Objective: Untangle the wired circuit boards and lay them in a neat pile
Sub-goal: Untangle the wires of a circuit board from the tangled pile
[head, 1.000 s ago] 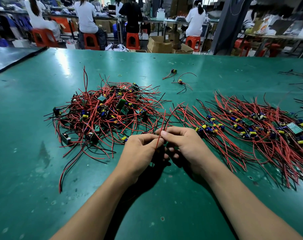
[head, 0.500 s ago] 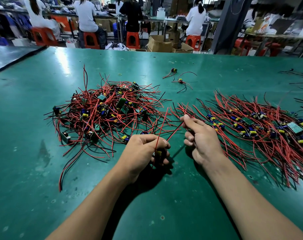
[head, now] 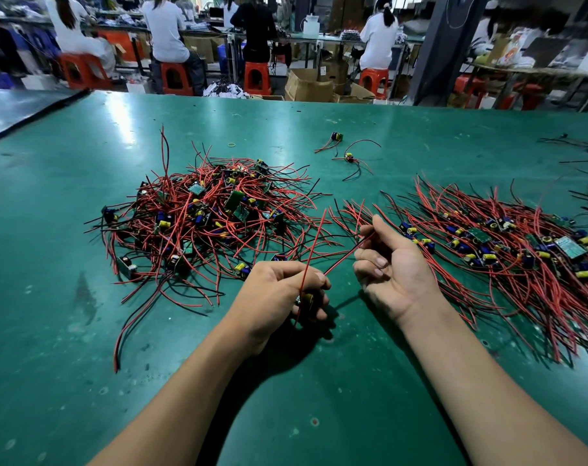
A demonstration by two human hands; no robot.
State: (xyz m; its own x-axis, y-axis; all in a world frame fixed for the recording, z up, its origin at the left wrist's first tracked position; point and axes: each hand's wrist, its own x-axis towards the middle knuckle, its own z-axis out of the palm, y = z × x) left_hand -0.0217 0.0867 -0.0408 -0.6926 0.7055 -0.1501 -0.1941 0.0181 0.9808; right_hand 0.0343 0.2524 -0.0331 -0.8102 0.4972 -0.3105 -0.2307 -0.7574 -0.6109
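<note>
Centre frame: left hand (head: 279,290), grip curled round one circuit board (head: 306,299), held apart from the tangled heap (head: 205,216) at left centre on the worktop (head: 84,331). Right hand (head: 393,274), grip pinching its red wire (head: 346,258) taut, probably to straighten before laying on the neat pile (head: 507,250) at right. Cardboard boxes (head: 309,85), upper centre: contents indiscernible.

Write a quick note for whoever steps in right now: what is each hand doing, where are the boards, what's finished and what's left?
Left hand grips one board.
Right hand pinches a lead running from it, stretched between the hands.
Tangled heap lies on the left, combed pile on the right, two loose boards farther back.
Done: the right pile so far. Left: lay this board there, then work through the heap.
</note>
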